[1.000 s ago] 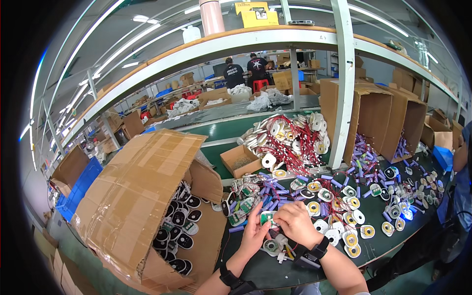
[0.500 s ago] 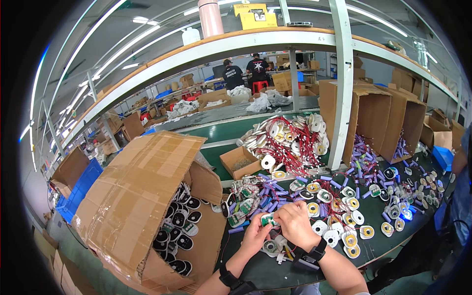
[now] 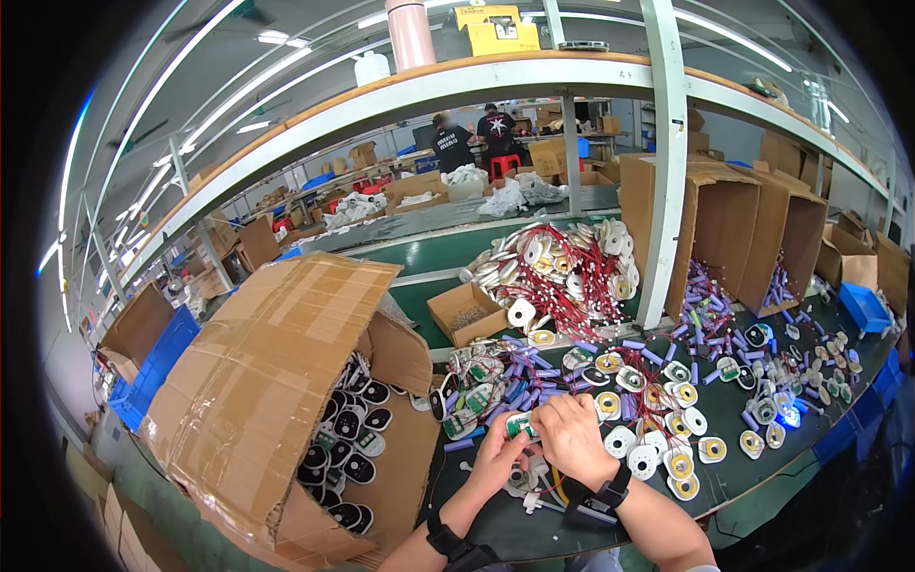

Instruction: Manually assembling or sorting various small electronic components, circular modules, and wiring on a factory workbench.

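Note:
Between both hands, above the dark green bench, is a small green circuit board in a white housing (image 3: 519,426). My left hand (image 3: 496,456) pinches it from the left side. Over its right edge my right hand (image 3: 575,434) is closed, fingertips bunched; what they grip, if anything, is hidden behind the fingers. Below the hands lie white parts and thin wires (image 3: 526,481), partly covered. Purple battery cells (image 3: 524,381) with circuit boards are heaped just beyond. White discs with yellow rings (image 3: 680,464) and red wires lie to the right.
A large cardboard box (image 3: 257,381) on the left holds several black-and-white oval housings (image 3: 358,467). Behind stand a small carton (image 3: 467,315) of tiny parts and a pile of white discs with red wires (image 3: 562,272). A white post (image 3: 664,172) rises from the bench.
Both hands stay nearly in place around the circuit board, with only slight finger movement. Loose parts beneath the hands look slightly shifted. The dark figure at the right edge has moved away from the bench.

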{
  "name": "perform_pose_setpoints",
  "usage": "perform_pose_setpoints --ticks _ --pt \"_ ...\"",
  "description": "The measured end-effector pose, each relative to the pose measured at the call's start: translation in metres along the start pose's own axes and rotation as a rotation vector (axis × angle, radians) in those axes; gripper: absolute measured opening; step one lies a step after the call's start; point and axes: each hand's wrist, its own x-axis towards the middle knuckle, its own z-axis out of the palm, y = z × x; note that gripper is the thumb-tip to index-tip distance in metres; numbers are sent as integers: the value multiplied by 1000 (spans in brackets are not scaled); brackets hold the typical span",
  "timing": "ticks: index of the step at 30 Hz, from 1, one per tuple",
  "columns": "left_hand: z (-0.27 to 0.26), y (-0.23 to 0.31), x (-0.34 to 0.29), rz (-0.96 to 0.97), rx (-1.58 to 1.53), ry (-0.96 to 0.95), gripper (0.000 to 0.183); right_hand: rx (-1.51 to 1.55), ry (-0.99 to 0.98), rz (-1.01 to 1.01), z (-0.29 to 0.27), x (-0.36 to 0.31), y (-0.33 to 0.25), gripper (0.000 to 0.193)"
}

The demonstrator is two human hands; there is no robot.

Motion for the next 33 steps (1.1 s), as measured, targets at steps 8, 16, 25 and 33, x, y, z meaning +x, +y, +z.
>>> perform_pose_setpoints --ticks 8,16,25,33 --pt "-2 1 -1 -87 87 49 23 74 -30 -65 -1 0 0 11" --pt "4 1 -2 71 351 121 20 70 -47 -63 1 -3 -1 19" --pt "3 2 -2 112 405 143 20 70 -40 -30 2 -3 -3 13" --pt "4 3 -1 132 460 121 19 83 -20 -29 4 -4 -1 6"
